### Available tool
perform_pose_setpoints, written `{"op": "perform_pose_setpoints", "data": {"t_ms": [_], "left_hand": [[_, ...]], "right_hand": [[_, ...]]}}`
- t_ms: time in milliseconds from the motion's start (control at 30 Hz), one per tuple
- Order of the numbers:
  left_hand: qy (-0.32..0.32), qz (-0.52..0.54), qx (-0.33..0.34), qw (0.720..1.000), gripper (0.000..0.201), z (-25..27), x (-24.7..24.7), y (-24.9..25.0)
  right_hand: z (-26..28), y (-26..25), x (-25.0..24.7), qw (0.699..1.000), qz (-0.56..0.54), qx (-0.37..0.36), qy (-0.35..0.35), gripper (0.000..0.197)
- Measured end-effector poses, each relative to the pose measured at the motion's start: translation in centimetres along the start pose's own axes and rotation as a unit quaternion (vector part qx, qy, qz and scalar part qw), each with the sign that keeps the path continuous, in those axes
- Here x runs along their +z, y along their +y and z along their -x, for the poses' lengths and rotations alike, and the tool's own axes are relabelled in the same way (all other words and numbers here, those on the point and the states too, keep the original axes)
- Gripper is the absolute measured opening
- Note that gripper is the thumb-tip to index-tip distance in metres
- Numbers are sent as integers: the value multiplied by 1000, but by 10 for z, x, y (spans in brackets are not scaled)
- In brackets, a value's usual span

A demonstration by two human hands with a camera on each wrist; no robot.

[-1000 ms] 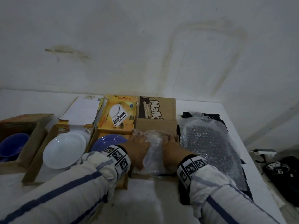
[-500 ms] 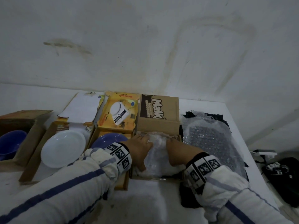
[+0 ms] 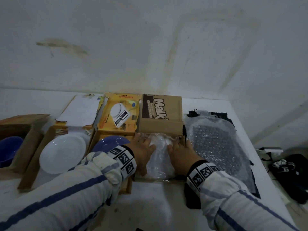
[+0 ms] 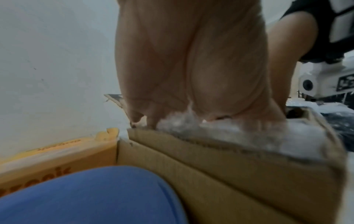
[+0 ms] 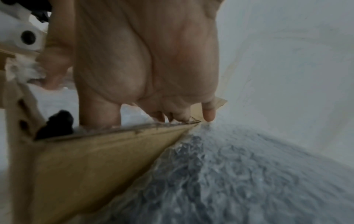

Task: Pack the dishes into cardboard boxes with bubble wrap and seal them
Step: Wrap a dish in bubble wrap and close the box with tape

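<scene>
A bubble-wrapped bundle (image 3: 158,160) lies inside the open brown cardboard box (image 3: 160,125), whose printed flap stands up at the back. My left hand (image 3: 143,149) presses flat on the bundle's left side, and my right hand (image 3: 181,152) presses on its right side. In the left wrist view the left hand (image 4: 191,68) has its fingertips down in the wrap (image 4: 239,133) at the box rim (image 4: 229,166). The right hand (image 5: 145,60) likewise dips its fingers inside the box wall (image 5: 95,159). What the bundle holds is hidden.
A blue bowl (image 3: 110,143) sits in a yellow box left of my left wrist. Further left are a white plate (image 3: 63,155) in another open box and a second blue bowl (image 3: 8,150). A loose bubble-wrap sheet (image 3: 216,147) on black cloth lies to the right. The table edge runs along the right.
Both hands have slid forward over the wrapped bundle toward the far end of the box and spread a little apart. The bundle stays in the box.
</scene>
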State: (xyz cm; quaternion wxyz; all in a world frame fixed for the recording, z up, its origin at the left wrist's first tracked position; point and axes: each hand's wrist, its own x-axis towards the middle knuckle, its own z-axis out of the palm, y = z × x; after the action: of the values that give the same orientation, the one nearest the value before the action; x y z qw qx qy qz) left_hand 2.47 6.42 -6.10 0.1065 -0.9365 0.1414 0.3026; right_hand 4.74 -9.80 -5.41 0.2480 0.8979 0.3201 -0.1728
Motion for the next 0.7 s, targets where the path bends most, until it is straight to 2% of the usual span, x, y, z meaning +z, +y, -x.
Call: {"op": "perform_pose_setpoints", "data": {"t_ms": [133, 267, 400, 500, 567, 700], "left_hand": [[58, 9, 6, 998, 113, 5, 10, 4], [88, 16, 20, 996, 108, 7, 21, -3], [110, 5, 13, 994, 104, 9, 20, -2], [131, 2, 10, 991, 97, 15, 17, -3], [120, 19, 3, 993, 98, 20, 12, -6], [31, 57, -2, 998, 112, 20, 3, -17]], "right_hand": [[5, 1, -2, 999, -28, -7, -14, 72], [8, -4, -16, 996, -84, -20, -15, 65], [2, -18, -16, 979, -203, -19, -23, 84], [-3, -21, -5, 970, -242, -3, -23, 91], [-8, -21, 0, 967, -254, 4, -20, 95], [-13, -20, 4, 962, -271, -3, -45, 101]]}}
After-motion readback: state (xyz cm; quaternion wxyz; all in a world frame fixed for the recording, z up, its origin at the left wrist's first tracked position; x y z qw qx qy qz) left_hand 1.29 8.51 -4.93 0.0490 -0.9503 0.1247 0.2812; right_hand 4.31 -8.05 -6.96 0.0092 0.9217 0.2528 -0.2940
